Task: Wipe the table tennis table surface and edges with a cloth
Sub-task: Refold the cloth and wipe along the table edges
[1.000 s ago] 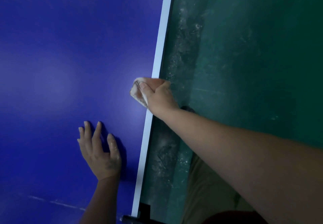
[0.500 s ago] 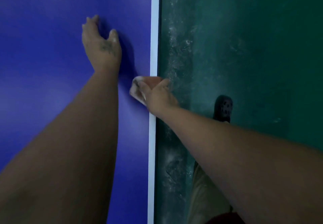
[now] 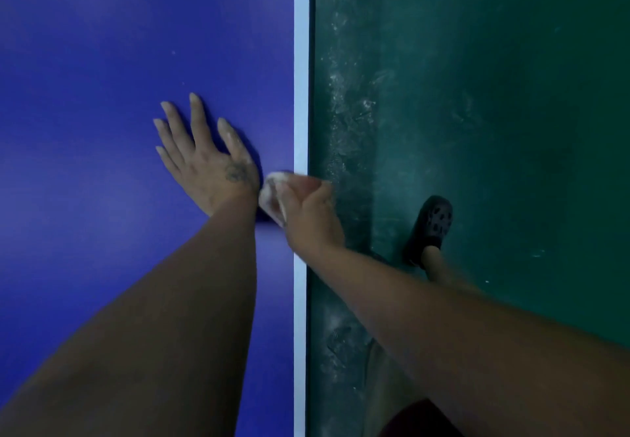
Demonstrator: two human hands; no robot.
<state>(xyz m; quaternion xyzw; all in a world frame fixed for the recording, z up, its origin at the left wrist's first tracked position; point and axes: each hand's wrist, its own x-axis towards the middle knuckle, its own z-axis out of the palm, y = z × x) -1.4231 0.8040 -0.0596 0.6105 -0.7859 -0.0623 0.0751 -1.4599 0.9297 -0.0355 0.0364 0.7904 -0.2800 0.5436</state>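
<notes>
White cloth [image 3: 271, 195] in right grip [image 3: 311, 219]

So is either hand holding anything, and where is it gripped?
The right hand grips a bunched whitish cloth, mostly hidden in its fingers, at the table's white edge. The left hand holds nothing, flat on the blue surface.

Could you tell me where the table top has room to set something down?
Bare blue table top left of and beyond the left hand, up to the white stripe. Crowded where the right hand grips the cloth.
</notes>
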